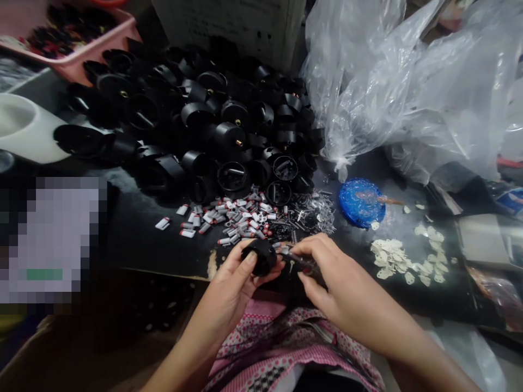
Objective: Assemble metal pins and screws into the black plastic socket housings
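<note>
My left hand (241, 272) grips a round black plastic part (260, 257) near the table's front edge, thumb on its side. Just right of it, my right hand (322, 267) is closed around a dark, slim tool-like object (304, 262), whose tip points at the black part; its exact shape is blurred. Beyond my hands lie small white and grey cylinders with red ends (245, 215), and beside them small metal pins and springs (316, 212). A large heap of black round housings (229, 133) rises behind these.
A blue round lid (362, 202) with a brown stick lies at right, near pale flat pieces (390, 258). Clear plastic bags (368, 76) stand behind. A pink bin (77, 62) and a white container (30, 128) are at left.
</note>
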`<state>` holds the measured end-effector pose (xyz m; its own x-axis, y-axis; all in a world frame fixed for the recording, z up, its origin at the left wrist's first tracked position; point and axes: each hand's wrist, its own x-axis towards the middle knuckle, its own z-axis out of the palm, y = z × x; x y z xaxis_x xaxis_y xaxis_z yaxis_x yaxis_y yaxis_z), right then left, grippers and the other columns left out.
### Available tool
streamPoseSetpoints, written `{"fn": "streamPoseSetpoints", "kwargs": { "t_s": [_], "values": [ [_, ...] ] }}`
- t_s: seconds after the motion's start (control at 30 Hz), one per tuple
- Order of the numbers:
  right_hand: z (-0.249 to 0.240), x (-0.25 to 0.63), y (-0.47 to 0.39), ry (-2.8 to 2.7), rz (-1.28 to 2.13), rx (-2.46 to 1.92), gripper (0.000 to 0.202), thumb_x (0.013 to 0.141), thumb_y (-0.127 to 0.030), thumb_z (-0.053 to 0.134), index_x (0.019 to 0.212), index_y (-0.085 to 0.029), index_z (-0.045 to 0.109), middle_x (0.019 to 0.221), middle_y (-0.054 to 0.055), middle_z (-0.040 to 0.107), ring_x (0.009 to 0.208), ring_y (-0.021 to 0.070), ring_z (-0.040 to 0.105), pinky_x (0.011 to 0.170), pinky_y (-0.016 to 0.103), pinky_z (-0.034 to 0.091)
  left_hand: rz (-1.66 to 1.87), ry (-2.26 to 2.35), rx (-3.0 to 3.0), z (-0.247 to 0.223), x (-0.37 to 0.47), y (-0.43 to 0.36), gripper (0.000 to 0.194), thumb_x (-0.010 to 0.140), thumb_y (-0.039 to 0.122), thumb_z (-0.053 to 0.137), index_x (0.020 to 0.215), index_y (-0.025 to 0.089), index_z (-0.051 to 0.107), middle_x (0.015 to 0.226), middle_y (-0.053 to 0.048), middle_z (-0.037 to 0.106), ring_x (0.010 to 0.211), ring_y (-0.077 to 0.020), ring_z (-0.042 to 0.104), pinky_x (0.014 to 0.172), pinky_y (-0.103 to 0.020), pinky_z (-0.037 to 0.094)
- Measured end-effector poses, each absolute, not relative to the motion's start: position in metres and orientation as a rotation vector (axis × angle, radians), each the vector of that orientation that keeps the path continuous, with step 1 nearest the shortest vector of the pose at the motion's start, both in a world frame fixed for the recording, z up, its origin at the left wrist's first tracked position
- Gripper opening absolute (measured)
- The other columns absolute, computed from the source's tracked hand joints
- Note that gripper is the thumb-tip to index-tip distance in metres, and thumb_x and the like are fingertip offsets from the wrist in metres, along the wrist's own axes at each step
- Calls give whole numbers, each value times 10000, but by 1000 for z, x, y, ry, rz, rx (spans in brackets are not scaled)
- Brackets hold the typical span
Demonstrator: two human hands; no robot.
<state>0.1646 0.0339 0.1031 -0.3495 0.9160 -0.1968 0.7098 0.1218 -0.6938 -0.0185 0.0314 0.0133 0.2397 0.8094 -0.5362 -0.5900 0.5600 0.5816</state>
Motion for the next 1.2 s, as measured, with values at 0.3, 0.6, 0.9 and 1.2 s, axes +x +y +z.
{"fn": "streamPoseSetpoints", "kwargs": {
  "t_s": [0.3,0.6,0.9,1.2],
  "values": [
    [114,168,34,-2103,1252,-1576,204,959,-237,556,1130,-221,665,1037,47,736,942,190,688,824,320,538,876,1047,683,18,-36,32,180,811,371,723,956,268,750,927,-53,762,911,-280,711,872,-403,558],
    [95,193,21,-1632,1513,-1664,142,942,-266,533,1004,-214,649,827,-10,709,673,114,636,614,233,489,1078,1205,927,14,-31,16,245,722,333,799,964,302,770,986,-53,766,1006,-300,676,1007,-412,468],
    [56,222,46,-2144,362,-2318,146,909,-191,537,803,-185,637,796,40,680,681,179,604,674,338,394,1041,1020,495,10,15,44,236,859,369,691,1080,291,662,1043,-4,728,998,-204,678,895,-322,536],
    [54,219,45,-2227,335,-2298,133,926,-204,557,859,-171,667,855,64,734,719,209,644,721,369,395,955,1011,359,20,17,22,234,862,340,703,1078,256,675,1043,-12,726,870,-165,711,809,-285,596]
  ]
}}
